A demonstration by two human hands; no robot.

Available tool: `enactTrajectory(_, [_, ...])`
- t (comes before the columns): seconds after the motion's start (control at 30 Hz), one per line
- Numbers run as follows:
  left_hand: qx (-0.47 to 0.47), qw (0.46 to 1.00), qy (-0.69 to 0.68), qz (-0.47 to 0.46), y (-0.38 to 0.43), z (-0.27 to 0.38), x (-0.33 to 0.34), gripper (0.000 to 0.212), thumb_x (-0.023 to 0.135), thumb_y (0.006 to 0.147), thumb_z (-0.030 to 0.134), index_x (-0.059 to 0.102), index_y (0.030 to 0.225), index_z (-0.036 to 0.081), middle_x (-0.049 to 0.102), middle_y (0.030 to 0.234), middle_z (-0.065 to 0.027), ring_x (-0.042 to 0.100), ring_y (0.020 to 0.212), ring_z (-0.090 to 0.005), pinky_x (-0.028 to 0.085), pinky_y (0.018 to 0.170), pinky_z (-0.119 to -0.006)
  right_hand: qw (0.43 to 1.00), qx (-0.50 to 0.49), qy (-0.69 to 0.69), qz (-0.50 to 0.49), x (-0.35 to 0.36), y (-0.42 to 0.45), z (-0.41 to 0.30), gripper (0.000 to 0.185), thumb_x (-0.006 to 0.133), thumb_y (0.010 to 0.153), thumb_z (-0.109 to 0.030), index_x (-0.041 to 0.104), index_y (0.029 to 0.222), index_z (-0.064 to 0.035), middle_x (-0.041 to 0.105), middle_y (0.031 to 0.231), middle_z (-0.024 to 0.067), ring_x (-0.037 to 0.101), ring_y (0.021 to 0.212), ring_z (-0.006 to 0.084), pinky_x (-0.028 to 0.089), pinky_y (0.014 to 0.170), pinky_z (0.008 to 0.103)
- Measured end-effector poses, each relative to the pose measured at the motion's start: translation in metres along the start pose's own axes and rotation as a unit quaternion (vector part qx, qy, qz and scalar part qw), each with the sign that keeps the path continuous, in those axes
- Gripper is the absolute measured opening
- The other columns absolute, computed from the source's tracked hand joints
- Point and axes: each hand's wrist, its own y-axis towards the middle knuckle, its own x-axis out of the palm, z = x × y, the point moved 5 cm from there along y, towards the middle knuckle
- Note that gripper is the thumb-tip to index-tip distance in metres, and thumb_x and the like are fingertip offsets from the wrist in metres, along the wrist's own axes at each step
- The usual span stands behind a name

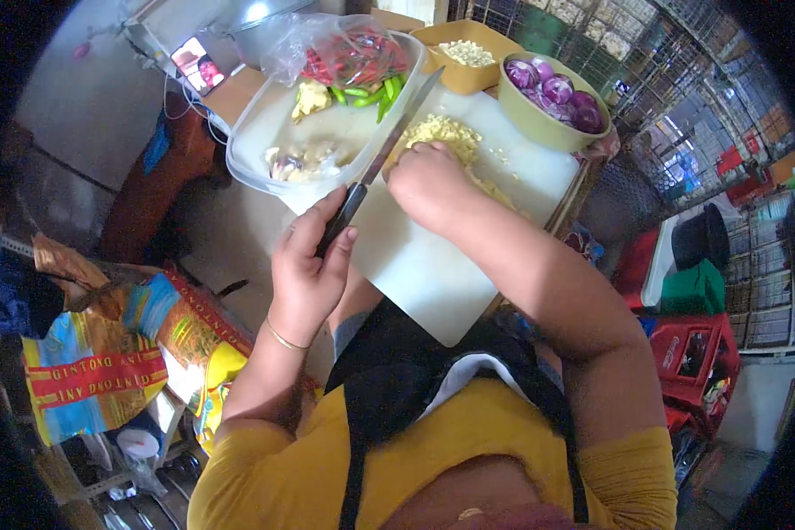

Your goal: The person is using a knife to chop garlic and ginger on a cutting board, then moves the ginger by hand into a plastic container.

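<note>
My left hand (315,258) is closed around the black handle of a kitchen knife (397,132), its blade slanting up and away beside a clear plastic tub (235,156). On the white cutting board (430,291), my right hand (430,182) rests with curled fingers at the near edge of a heap of finely chopped pale yellow pieces (450,132), perhaps ginger or garlic. Its fingertips are hidden, so I cannot tell whether they hold anything. Inside the tub lie bagged red chilies (364,59), green chilies (371,98), a knobby piece of ginger (311,98) and peelings.
Behind the board stand a tan container (430,40) of chopped white pieces and a green bowl (550,129) of peeled red onions. A lit phone (197,65) leans at the back left. Printed sacks (99,377) lie left, a red crate (676,351) stands right.
</note>
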Motion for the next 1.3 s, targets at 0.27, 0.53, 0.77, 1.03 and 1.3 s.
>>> enactTrajectory(0.27, [-0.009,1.0,-0.005,-0.013,-0.009,-0.016,-0.002,0.043,0.075,0.093,0.003,0.066,0.135,-0.001,0.074,0.121,-0.0187,0.073,0.105,-0.0275,0.055,0.094,-0.036,0.993,0.049,0.109,0.026,-0.026,-0.052,0.042,0.01,0.072,0.079,-0.009,0.075,0.089,-0.0082,0.073,0.096,0.0133,0.071,0.094,0.033,0.053,0.09,0.0458])
enactTrajectory(0.53, [-0.003,0.989,-0.004,-0.151,0.009,-0.012,0.023,0.045,0.074,0.093,0.006,0.065,0.137,0.005,0.073,0.117,-0.0212,0.072,0.099,-0.0372,0.057,0.088,-0.043,0.909,0.217,0.323,0.148,0.005,-0.077,0.091,0.02,0.07,0.089,-0.018,0.069,0.099,-0.0009,0.07,0.103,0.0227,0.066,0.098,0.0438,0.053,0.09,0.0516])
enactTrajectory(0.77, [0.05,0.977,0.048,-0.201,0.031,-0.005,0.029,0.044,0.069,0.093,0.004,0.064,0.136,0.008,0.073,0.11,-0.0223,0.071,0.094,-0.0437,0.057,0.084,-0.047,0.933,0.154,0.298,0.128,0.0,-0.072,0.076,0.016,0.07,0.089,-0.015,0.069,0.096,-0.0002,0.069,0.099,0.0223,0.065,0.098,0.0429,0.052,0.087,0.0513])
enactTrajectory(1.03, [0.027,0.97,0.083,-0.228,0.036,0.001,0.04,0.044,0.07,0.091,0.003,0.065,0.135,0.007,0.073,0.111,-0.0223,0.071,0.097,-0.042,0.057,0.086,-0.045,0.932,0.144,0.276,0.185,-0.001,-0.077,0.075,0.017,0.072,0.089,-0.013,0.072,0.104,-0.0041,0.068,0.099,0.0142,0.065,0.093,0.0374,0.053,0.08,0.0443])
enactTrajectory(1.3, [-0.001,0.986,0.063,-0.156,0.036,0.004,0.028,0.042,0.073,0.091,0.001,0.067,0.132,0.004,0.073,0.119,-0.0219,0.072,0.108,-0.0381,0.057,0.093,-0.041,0.982,0.133,0.13,0.044,-0.026,-0.061,0.054,0.02,0.07,0.089,-0.022,0.078,0.104,-0.0109,0.07,0.111,0.0098,0.063,0.115,0.0339,0.046,0.094,0.0523])
